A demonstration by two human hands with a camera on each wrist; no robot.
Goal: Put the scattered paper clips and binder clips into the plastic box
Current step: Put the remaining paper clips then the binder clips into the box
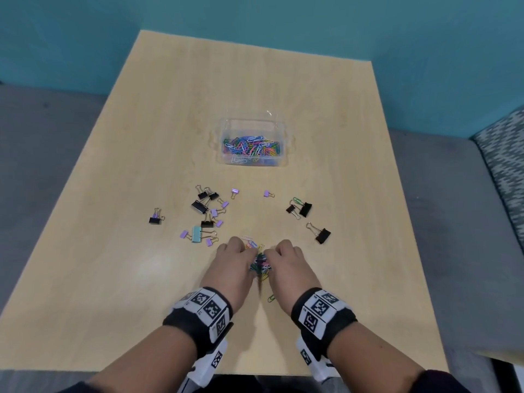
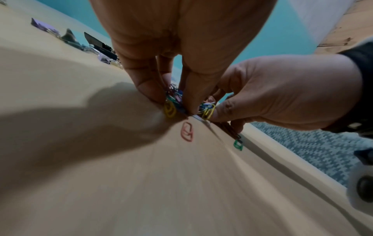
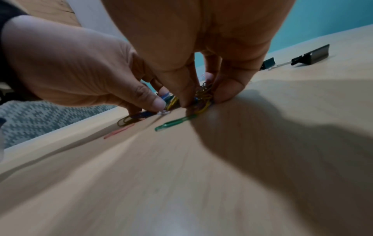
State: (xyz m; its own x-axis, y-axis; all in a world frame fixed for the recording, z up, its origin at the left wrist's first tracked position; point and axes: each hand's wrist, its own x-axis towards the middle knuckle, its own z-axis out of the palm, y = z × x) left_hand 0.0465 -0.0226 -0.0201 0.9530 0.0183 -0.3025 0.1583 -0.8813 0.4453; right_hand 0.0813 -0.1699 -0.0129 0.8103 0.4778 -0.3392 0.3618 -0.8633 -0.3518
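Observation:
Both hands meet at the near middle of the table over a heap of coloured paper clips (image 1: 260, 263). My left hand (image 1: 235, 258) and right hand (image 1: 285, 258) curl their fingers round the heap from either side, fingertips down on the wood. The left wrist view shows the left hand (image 2: 173, 102) pinching a bunch of clips (image 2: 171, 102), and the right wrist view shows the right hand (image 3: 198, 99) gripping clips (image 3: 203, 95). A loose red clip (image 2: 186, 134) and green clip (image 3: 175, 122) lie just behind. The clear plastic box (image 1: 252, 121) stands farther back, part filled with clips.
Black, purple and mint binder clips (image 1: 205, 212) lie scattered left of the hands; more black binder clips (image 1: 304, 209) lie to the right. One green clip (image 1: 271, 298) lies between my wrists. The table's right edge (image 1: 411, 251) borders a patterned seat (image 1: 507, 154).

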